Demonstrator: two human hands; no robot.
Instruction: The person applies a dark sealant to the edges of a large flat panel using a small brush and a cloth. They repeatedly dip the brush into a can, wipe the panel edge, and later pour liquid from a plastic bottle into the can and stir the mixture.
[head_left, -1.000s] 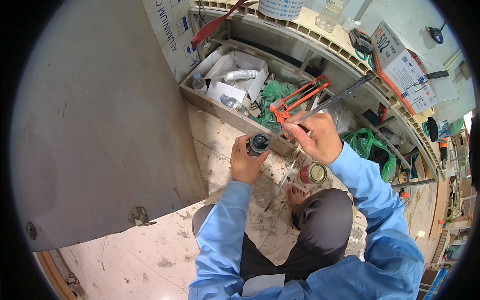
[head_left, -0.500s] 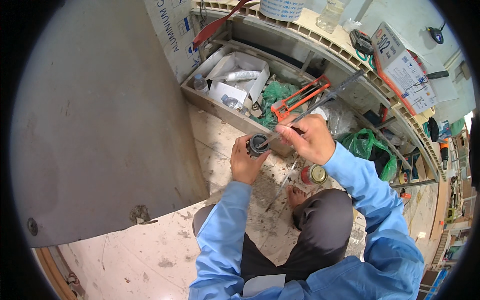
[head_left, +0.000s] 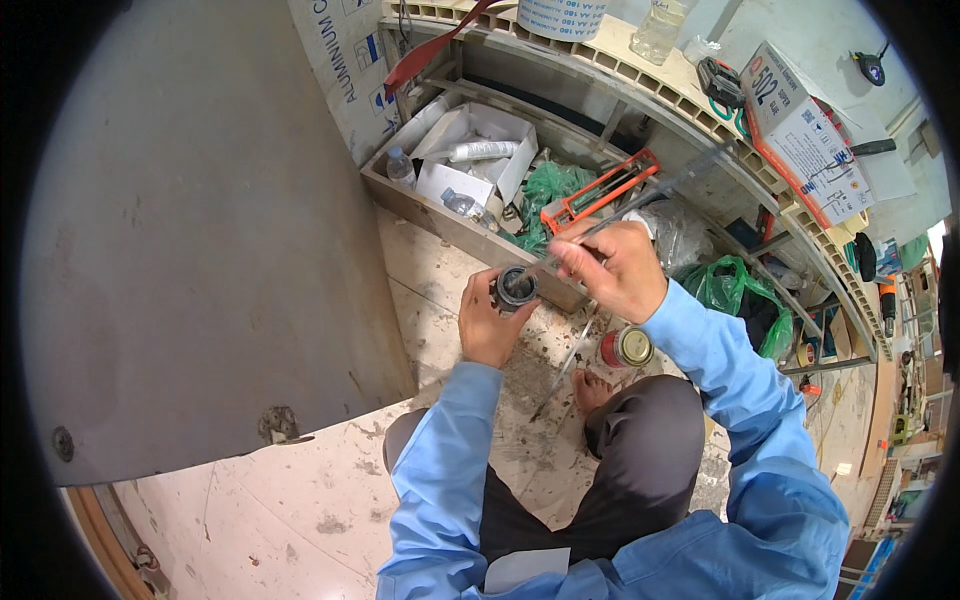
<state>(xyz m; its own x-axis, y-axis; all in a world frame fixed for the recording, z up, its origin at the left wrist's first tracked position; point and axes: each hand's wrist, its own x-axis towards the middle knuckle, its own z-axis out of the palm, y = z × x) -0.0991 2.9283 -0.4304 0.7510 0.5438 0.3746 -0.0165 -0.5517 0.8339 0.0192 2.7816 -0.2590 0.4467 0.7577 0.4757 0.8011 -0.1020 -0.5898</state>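
My left hand [head_left: 487, 325] is wrapped round a small dark open jar [head_left: 516, 287], its mouth turned up toward me. Dark grey stuff lines the inside of the jar. Above and to its right, my right hand [head_left: 622, 273] grips a long thin grey rod [head_left: 645, 197] near its lower part. The rod's low end dips into the jar's mouth, while the far end slants up to the right and is blurred. A red tin with a gold lid [head_left: 632, 347] stands on the floor below my right wrist.
A grey panel [head_left: 210, 250] fills the left side. Ahead lies a wooden tray [head_left: 440, 222] with bottles, a white box and an orange-framed tool [head_left: 600, 190]. A green bag [head_left: 735, 292] sits at the right, under a shelf edge [head_left: 640, 88]. A thin strip [head_left: 562, 370] lies on the floor.
The rod has shifted slightly in the jar and its far end now blurs. My right hand has moved a little to the left; my left hand keeps nearly the same place.
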